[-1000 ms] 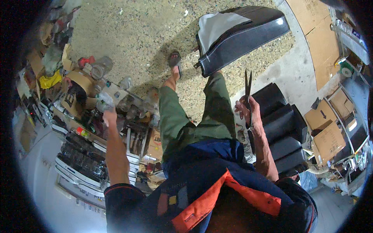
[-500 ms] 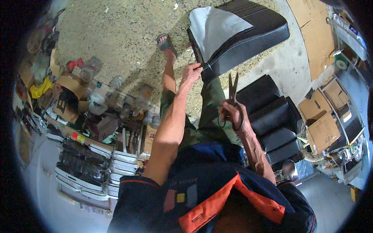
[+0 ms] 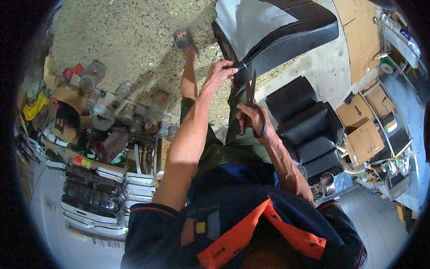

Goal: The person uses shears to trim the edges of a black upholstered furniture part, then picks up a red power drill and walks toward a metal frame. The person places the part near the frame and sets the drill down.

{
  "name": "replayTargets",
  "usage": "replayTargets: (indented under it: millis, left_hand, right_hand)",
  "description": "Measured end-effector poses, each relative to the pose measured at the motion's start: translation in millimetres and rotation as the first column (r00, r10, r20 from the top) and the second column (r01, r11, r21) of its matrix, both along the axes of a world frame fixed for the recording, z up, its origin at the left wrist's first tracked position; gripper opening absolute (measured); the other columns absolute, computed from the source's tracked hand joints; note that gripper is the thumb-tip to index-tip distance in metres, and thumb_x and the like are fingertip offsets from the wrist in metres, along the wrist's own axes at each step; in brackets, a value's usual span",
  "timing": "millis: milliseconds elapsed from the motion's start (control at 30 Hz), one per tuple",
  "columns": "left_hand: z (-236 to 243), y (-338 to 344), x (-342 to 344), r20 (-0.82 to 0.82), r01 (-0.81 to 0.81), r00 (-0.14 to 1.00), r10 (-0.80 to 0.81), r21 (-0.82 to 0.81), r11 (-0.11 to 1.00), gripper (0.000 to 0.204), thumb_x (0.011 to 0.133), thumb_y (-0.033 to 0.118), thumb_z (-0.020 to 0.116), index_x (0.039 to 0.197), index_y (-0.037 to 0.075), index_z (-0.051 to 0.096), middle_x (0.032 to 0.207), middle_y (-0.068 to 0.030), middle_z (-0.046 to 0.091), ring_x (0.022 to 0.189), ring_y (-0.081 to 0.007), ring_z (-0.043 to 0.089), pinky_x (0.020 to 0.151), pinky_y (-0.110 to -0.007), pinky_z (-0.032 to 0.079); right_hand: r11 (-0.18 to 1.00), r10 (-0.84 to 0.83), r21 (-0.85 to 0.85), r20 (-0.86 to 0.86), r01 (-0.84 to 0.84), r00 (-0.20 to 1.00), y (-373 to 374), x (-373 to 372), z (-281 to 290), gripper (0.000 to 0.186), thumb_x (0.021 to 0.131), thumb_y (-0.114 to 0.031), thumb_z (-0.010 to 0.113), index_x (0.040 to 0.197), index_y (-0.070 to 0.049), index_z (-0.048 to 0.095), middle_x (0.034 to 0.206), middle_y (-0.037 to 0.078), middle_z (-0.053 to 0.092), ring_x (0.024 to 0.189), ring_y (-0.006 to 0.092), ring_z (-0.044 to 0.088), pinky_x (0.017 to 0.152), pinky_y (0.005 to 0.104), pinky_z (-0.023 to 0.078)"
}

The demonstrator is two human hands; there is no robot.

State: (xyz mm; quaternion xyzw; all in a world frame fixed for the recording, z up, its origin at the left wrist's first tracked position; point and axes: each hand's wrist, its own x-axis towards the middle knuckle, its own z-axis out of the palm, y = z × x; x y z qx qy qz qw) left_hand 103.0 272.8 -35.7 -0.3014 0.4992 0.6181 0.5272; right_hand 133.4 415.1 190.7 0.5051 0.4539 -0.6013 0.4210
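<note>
A black leather-look seat cushion (image 3: pixel 295 45) lies ahead of me, with a flap of light grey cloth (image 3: pixel 251 27) spread over its top. At its near left corner, my left hand (image 3: pixel 219 76) is closed, thumb and fingers pinching the edge of the black cover. A small pale thread or tie shows beside those fingertips. My right hand (image 3: pixel 251 120) is wrapped round the handles of a pair of dark scissors (image 3: pixel 251 89). Their blades point up toward that corner and stand slightly apart, just short of the cushion.
Several black padded cushions (image 3: pixel 309 121) are stacked right of my legs. Cardboard boxes (image 3: pixel 363 139) and a shelf stand further right, near a cardboard sheet (image 3: pixel 358 49) on the floor. Plastic jars (image 3: pixel 102 117), boxes and stacked white-edged parts (image 3: pixel 142 193) crowd the left.
My right hand has brought the scissors up and left, nearer the cushion corner, and the blades have come closer together. My left hand still pinches the cover's edge. The view has shifted slightly.
</note>
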Motion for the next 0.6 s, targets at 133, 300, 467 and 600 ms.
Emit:
replayTargets:
  millis: [133, 300, 467, 600]
  left_hand:
    - [10.6, 4.5, 5.3, 0.205, -0.437, 0.888, 0.413, 0.089, 0.895, 0.03, 0.084, 0.01, 0.079, 0.111, 0.005, 0.068, 0.103, -0.003, 0.07, 0.09, -0.0138, 0.066, 0.072, -0.032, 0.056]
    - [3.9, -4.6, -10.1, 0.04, -0.215, 0.977, 0.211, 0.152, 0.965, 0.021, 0.088, 0.013, 0.076, 0.103, 0.0, 0.069, 0.088, -0.0006, 0.061, 0.085, -0.0138, 0.069, 0.07, -0.025, 0.06]
    - [-2.5, -6.9, -10.8, -0.21, 0.041, 0.977, -0.019, 0.097, 0.994, 0.019, 0.088, 0.008, 0.074, 0.1, -0.006, 0.068, 0.096, -0.0028, 0.062, 0.079, -0.0153, 0.071, 0.069, -0.025, 0.06]
    - [-4.8, -4.2, -5.4, -0.262, 0.082, 0.963, -0.068, 0.043, 0.996, 0.009, 0.093, 0.011, 0.07, 0.099, 0.005, 0.068, 0.086, 0.0021, 0.068, 0.073, -0.0101, 0.068, 0.068, -0.025, 0.053]
  right_hand:
    - [0.998, 0.048, 0.039, 0.049, -0.05, 0.998, -1.1, -6.6, -5.5, 0.033, 0.097, -0.031, 0.064, 0.102, 0.002, 0.063, 0.077, 0.009, 0.063, 0.057, 0.0176, 0.058, 0.052, 0.035, 0.047]
    - [1.0, 0.025, 0.01, 0.029, -0.025, 0.999, -3.9, -14.4, -5.2, 0.035, 0.095, -0.03, 0.065, 0.104, 0.004, 0.063, 0.079, 0.01, 0.063, 0.059, 0.017, 0.059, 0.052, 0.0336, 0.048]
    - [0.997, 0.076, 0.006, 0.067, -0.077, 0.995, -6.3, -21.9, -14.7, 0.031, 0.094, -0.027, 0.066, 0.1, 0.004, 0.065, 0.076, 0.01, 0.063, 0.057, 0.0165, 0.06, 0.051, 0.0325, 0.048]
    - [0.993, 0.117, 0.002, 0.075, -0.118, 0.99, -6.9, -24.4, -21.9, 0.03, 0.093, -0.028, 0.063, 0.087, 0.002, 0.063, 0.07, 0.009, 0.061, 0.054, 0.0182, 0.058, 0.051, 0.0336, 0.046]
